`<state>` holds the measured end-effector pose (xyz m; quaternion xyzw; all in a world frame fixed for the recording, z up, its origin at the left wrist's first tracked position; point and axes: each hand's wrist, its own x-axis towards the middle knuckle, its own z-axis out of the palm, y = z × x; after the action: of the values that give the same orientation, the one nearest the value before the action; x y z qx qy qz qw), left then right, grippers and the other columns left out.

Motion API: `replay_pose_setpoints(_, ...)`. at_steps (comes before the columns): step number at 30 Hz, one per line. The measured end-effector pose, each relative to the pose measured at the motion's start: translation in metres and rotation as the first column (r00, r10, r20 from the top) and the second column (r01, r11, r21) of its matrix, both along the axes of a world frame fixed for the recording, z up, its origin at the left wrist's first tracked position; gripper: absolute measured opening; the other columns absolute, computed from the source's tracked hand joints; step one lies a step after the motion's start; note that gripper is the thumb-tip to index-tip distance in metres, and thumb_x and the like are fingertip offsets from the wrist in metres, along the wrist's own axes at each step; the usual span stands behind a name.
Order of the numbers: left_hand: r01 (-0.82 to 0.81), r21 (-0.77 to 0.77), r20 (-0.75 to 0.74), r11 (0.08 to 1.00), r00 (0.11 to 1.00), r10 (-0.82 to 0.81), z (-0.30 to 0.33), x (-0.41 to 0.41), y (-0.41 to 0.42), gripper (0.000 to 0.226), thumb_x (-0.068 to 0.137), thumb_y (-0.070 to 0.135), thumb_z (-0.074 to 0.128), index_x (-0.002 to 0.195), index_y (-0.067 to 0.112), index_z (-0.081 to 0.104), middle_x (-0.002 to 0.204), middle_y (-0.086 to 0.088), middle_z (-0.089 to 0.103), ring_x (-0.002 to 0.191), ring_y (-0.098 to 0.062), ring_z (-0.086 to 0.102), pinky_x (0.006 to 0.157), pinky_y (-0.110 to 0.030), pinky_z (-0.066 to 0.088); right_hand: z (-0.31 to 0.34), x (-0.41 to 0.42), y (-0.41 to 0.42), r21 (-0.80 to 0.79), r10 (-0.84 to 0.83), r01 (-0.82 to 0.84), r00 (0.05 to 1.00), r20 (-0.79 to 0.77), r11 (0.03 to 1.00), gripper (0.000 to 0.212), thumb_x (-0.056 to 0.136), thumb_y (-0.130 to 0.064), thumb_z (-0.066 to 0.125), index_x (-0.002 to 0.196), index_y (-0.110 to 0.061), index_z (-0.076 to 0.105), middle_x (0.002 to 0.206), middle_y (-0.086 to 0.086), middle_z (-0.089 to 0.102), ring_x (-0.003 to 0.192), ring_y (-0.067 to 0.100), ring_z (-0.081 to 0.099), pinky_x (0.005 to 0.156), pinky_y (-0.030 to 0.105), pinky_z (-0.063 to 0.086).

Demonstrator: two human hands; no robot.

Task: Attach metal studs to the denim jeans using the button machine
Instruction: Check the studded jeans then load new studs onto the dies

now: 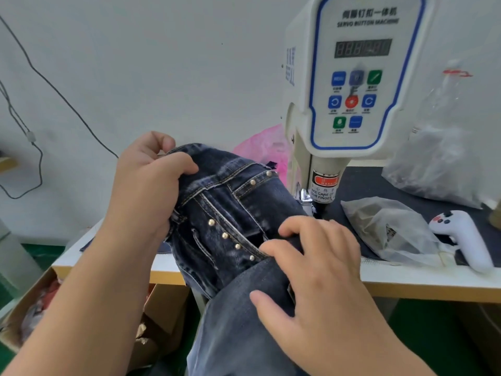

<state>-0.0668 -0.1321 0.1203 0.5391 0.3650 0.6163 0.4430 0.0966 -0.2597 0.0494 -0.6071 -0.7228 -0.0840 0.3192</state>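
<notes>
Head view, garment: dark blue denim jeans (233, 213) lie bunched on the white table (433, 278), just left of the white servo button machine (352, 77); a row of brass metal studs (230, 240) already sits along a pocket seam.
Left hand (146, 185): fingers curled, gripping the far fold.
Right hand (320, 267): fingers spread, pressing the cloth flat.
Step, as judged: positioning the next stud site.
Technique: keep the seam taut and single-layered; keep fingertips outside the punch (322, 204).
</notes>
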Motion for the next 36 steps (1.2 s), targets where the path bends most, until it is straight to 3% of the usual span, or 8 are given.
replay_pose_setpoints(6, 0.048, -0.016, -0.115, 0.999, 0.992, -0.050, 0.000, 0.003, 0.000, 0.029, 0.060, 0.000, 0.058, 0.061, 0.027, 0.049, 0.053, -0.003, 0.048, 0.054, -0.024, 0.048, 0.046, -0.027, 0.042, 0.008, 0.002, 0.009, -0.257, 0.038, -0.112, 0.961, -0.275, 0.960, 0.030, 0.084, -0.060, 0.042, 0.078, -0.033, 0.056, 0.084, -0.019, 0.052, 0.093, 0.003, 0.045, 0.096, 0.029, 0.023)
replay_pose_setpoints(11, 0.083, -0.044, -0.185, 0.996, 0.979, -0.090, 0.001, 0.003, -0.001, 0.027, 0.059, 0.002, 0.058, 0.060, 0.028, 0.053, 0.055, -0.006, 0.049, 0.061, -0.031, 0.047, 0.052, -0.034, 0.044, 0.014, 0.012, 0.015, -0.309, 0.146, -0.360, 0.825, -0.546, 0.880, 0.021, 0.091, -0.031, 0.063, 0.073, -0.021, 0.061, 0.064, -0.007, 0.053, 0.063, 0.001, 0.047, 0.069, 0.023, 0.036)
replay_pose_setpoints(15, 0.092, -0.031, -0.182, 0.995, 0.979, -0.096, 0.000, 0.007, -0.005, 0.025, 0.057, 0.002, 0.057, 0.059, 0.027, 0.053, 0.070, -0.009, 0.043, 0.067, -0.032, 0.042, 0.058, -0.042, 0.038, 0.006, 0.008, 0.019, -0.314, 0.132, -0.338, 0.838, -0.529, 0.887, 0.019, 0.084, -0.037, 0.070, 0.074, -0.022, 0.063, 0.067, -0.005, 0.048, 0.067, 0.004, 0.045, 0.067, 0.028, 0.037)
replay_pose_setpoints(20, 0.090, -0.046, -0.195, 0.995, 0.976, -0.097, -0.006, 0.010, -0.003, 0.025, 0.057, 0.003, 0.055, 0.063, 0.026, 0.050, 0.063, -0.007, 0.043, 0.064, -0.030, 0.041, 0.055, -0.034, 0.037, 0.001, 0.005, 0.020, -0.277, 0.136, -0.332, 0.826, -0.548, 0.902, 0.027, 0.081, -0.031, 0.072, 0.066, -0.015, 0.055, 0.060, -0.004, 0.040, 0.058, 0.005, 0.037, 0.060, 0.022, 0.032)
replay_pose_setpoints(25, 0.047, -0.064, -0.253, 0.997, 0.966, -0.062, -0.012, 0.003, 0.001, 0.024, 0.065, 0.006, 0.061, 0.068, 0.028, 0.052, 0.065, -0.013, 0.055, 0.061, -0.033, 0.053, 0.059, -0.046, 0.047, 0.002, 0.005, 0.018, -0.187, 0.203, -0.445, 0.692, -0.693, 0.876, 0.029, 0.076, -0.032, 0.064, 0.063, -0.009, 0.053, 0.064, -0.004, 0.040, 0.061, 0.004, 0.039, 0.061, 0.014, 0.033)
replay_pose_setpoints(29, 0.091, -0.118, -0.315, 0.989, 0.941, -0.124, -0.016, -0.006, 0.002, 0.022, 0.085, 0.006, 0.066, 0.082, 0.027, 0.060, 0.081, -0.012, 0.075, 0.069, -0.036, 0.072, 0.070, -0.050, 0.059, -0.003, 0.005, 0.018, -0.145, 0.215, -0.490, 0.604, -0.768, 0.859, 0.032, 0.081, -0.034, 0.058, 0.069, -0.006, 0.051, 0.068, 0.005, 0.043, 0.065, 0.007, 0.043, 0.063, 0.017, 0.036)
replay_pose_setpoints(33, 0.182, -0.196, -0.296, 0.963, 0.926, -0.235, -0.016, -0.011, 0.001, 0.013, 0.072, 0.023, 0.072, 0.083, 0.028, 0.067, 0.085, -0.015, 0.076, 0.073, -0.034, 0.074, 0.072, -0.050, 0.061, -0.011, 0.006, 0.020, -0.078, 0.195, -0.608, 0.370, -0.908, 0.790, 0.036, 0.083, -0.041, 0.058, 0.076, -0.006, 0.054, 0.072, 0.017, 0.043, 0.071, 0.020, 0.043, 0.068, 0.034, 0.037)
replay_pose_setpoints(36, 0.212, -0.178, -0.297, 0.961, 0.920, -0.257, -0.015, -0.012, -0.002, 0.020, 0.070, 0.027, 0.072, 0.089, 0.028, 0.067, 0.089, -0.010, 0.077, 0.076, -0.030, 0.075, 0.072, -0.047, 0.062, -0.015, 0.005, 0.025, -0.003, 0.175, -0.654, 0.207, -0.963, 0.756, 0.026, 0.083, -0.040, 0.061, 0.074, -0.015, 0.061, 0.073, 0.008, 0.053, 0.074, 0.018, 0.050, 0.070, 0.026, 0.045)
